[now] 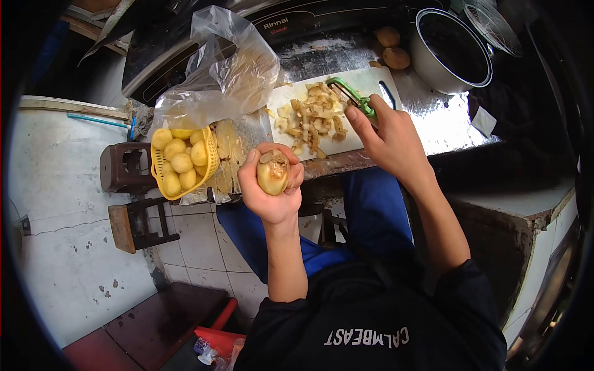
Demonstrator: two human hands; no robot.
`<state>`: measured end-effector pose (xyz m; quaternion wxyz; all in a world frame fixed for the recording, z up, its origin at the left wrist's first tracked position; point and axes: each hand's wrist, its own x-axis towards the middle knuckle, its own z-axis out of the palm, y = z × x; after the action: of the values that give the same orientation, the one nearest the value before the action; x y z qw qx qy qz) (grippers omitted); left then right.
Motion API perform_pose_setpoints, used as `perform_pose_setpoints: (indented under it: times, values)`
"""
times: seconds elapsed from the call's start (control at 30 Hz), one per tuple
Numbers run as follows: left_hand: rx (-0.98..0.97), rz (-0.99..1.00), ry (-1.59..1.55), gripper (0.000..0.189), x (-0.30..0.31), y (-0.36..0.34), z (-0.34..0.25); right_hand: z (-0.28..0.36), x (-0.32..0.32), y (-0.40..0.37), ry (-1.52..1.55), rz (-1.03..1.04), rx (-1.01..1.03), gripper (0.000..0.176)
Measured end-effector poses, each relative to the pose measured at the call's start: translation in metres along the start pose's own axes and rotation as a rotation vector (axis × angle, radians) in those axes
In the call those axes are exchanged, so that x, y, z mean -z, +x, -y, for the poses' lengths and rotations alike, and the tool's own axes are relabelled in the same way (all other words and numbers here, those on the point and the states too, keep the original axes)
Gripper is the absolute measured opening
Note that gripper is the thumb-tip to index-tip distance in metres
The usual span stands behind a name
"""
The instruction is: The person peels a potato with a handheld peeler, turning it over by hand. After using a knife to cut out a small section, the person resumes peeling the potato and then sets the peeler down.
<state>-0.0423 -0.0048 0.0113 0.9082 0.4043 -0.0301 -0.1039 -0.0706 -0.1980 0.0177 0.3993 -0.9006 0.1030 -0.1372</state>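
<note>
My left hand (pixel 270 198) is closed round a partly peeled potato (pixel 272 177); brown skin remains at its upper end. Held in my right hand (pixel 393 133) is a green peeler (pixel 354 96), its head above the white cutting board (pixel 365 137) and apart from the potato. A heap of potato peelings (pixel 317 111) covers the middle of the board. Left of my left hand, a yellow basket (pixel 213 154) holds several peeled potatoes (pixel 181 162).
A clear plastic bag (pixel 232 68) lies behind the basket. Two unpeeled potatoes (pixel 396 58) rest beside a large pot (pixel 427 65) at the back right, with a wire strainer (pixel 495 28) behind it. Two stools (pixel 124 229) stand at the left.
</note>
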Motion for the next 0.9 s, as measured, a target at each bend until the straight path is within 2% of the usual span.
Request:
perform_pose_setpoints:
  times: [0.07,0.17,0.2,0.43,0.47,0.57,0.63,0.67,0.73,0.9]
  values:
    - [-0.002,-0.006,-0.022,0.045,0.0,0.0,0.0,-0.001,0.008,0.0,-0.019,0.108,-0.098,0.037]
    - [-0.014,-0.033,0.055,0.042,0.0,0.001,-0.001,-0.016,0.012,-0.003,0.081,0.11,-0.136,0.04]
    - [-0.014,-0.05,0.063,0.043,0.001,0.001,-0.001,-0.013,0.018,-0.004,0.089,0.172,-0.205,0.041]
    - [-0.015,-0.11,0.058,0.042,0.007,0.001,0.002,-0.021,0.032,-0.011,0.091,0.179,-0.198,0.03]
    - [-0.012,-0.057,0.047,0.041,0.012,0.002,0.002,-0.022,0.034,-0.012,0.085,0.182,-0.199,0.03]
    - [-0.026,-0.055,0.065,0.041,0.013,0.001,0.003,-0.031,0.032,-0.012,0.021,0.208,-0.171,0.025]
    - [-0.015,-0.087,0.05,0.043,0.014,0.001,0.002,-0.043,0.02,-0.014,-0.086,-0.052,0.173,0.021]
    - [-0.001,-0.11,0.044,0.045,0.015,0.0,0.002,-0.048,0.02,-0.018,-0.09,-0.045,0.173,0.021]
    - [-0.017,-0.103,0.059,0.045,0.018,0.0,0.001,-0.047,0.021,-0.021,-0.328,-0.011,0.12,0.02]
    - [-0.028,-0.128,0.055,0.045,0.02,0.005,0.0,-0.057,0.022,-0.017,-0.361,0.009,0.143,0.021]
